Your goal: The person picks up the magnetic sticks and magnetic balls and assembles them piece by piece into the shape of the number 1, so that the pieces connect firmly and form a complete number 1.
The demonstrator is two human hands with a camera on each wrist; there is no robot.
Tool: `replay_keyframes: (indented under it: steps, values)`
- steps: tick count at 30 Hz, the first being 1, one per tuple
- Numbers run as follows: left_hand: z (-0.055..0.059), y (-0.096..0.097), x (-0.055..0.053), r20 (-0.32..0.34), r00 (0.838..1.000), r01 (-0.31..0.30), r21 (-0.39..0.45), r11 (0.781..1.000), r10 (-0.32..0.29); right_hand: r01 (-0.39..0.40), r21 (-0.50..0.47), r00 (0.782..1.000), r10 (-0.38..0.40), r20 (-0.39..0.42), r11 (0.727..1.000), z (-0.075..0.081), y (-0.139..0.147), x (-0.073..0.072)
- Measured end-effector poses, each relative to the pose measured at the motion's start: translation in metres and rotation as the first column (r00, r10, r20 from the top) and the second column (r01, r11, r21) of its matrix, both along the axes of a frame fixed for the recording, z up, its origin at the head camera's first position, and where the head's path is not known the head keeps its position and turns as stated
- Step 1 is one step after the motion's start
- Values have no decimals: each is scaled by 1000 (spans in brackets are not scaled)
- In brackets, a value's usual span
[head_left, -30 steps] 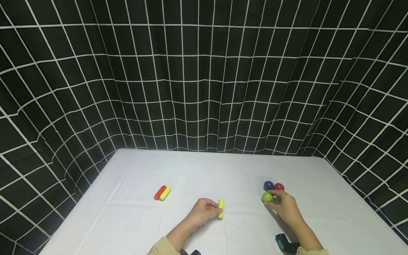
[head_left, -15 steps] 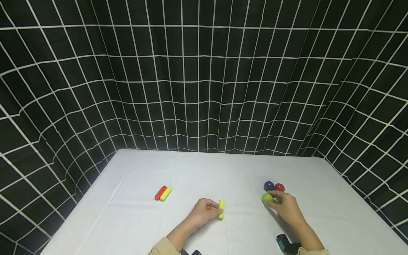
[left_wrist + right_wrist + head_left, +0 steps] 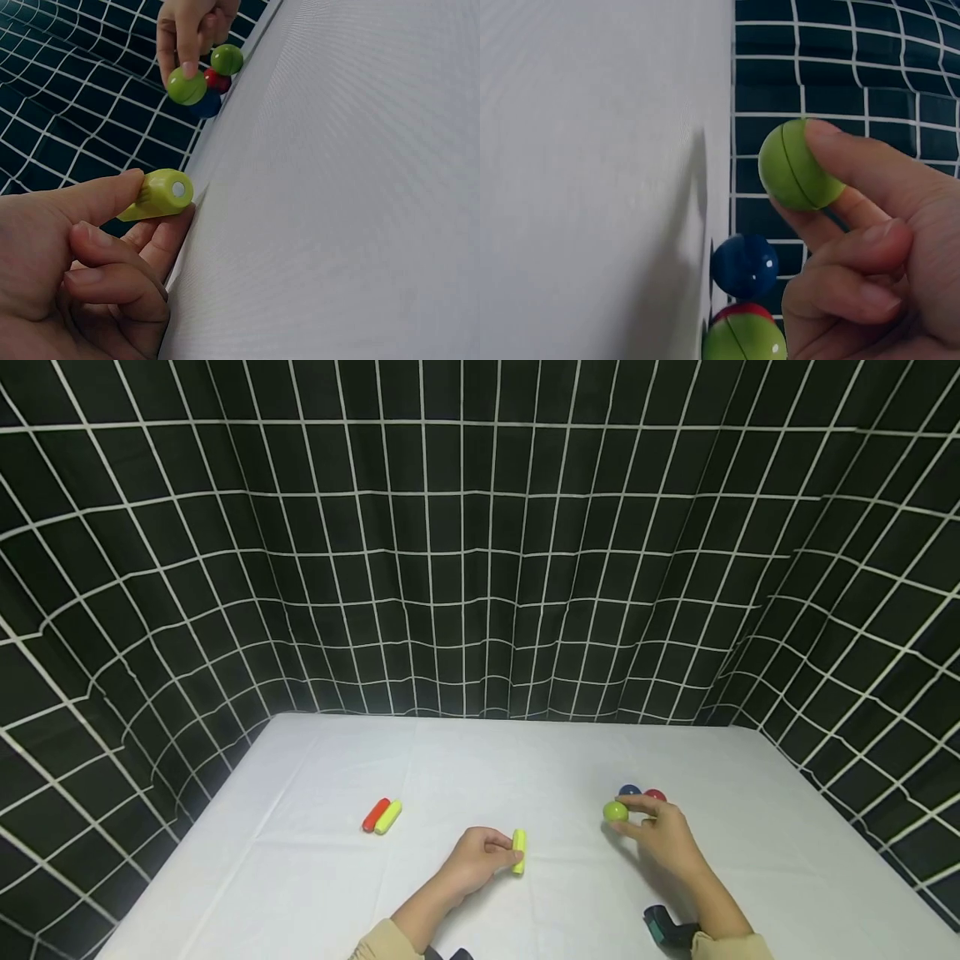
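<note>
Between thumb and fingers my left hand pinches a yellow stick near the middle of the table. A round silvery spot shows on its end in the left wrist view. My right hand pinches a green ball with a thin seam, raised off the cloth above its shadow. Behind that hand lie a blue ball and a red ball, partly covered by the fingers. A second green ball sits beside the red one; the right hand hides it in the head view.
A red stick and another yellow stick lie side by side at the left of the white table. A dark curved device is by the right wrist. Black grid-lined curtain surrounds the table's back and sides.
The right hand has lifted the green ball and moved it slightly left and away from the other balls. The left hand with the yellow stick stays put.
</note>
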State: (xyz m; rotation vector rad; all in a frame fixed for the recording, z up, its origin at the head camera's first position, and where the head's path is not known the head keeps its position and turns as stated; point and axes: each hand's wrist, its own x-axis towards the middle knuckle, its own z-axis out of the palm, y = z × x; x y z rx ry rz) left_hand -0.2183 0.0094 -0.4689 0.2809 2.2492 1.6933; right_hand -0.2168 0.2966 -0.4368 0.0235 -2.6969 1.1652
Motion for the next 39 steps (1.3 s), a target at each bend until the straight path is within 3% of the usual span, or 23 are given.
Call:
replay_keyframes:
  steps: [9, 17, 29, 39]
  values:
    - [-2, 0, 0, -2, 1000, 2, -1, 1000, -2, -46, -68, 999, 47, 15, 997, 1, -18, -9]
    - [-3, 1, 0, 3, 1000, -1, -1, 1000, 1, -28, -113, 997, 37, 74, 993, 6, -32, -14]
    - [-1, 0, 0, 0, 1000, -10, -12, 1000, 10, -52, -141, 997, 60, 55, 989, 4, -52, -24]
    - [-2, -1, -2, 0, 1000, -2, -3, 1000, 2, -102, -236, 991, 119, 59, 966, 3, -70, -35]
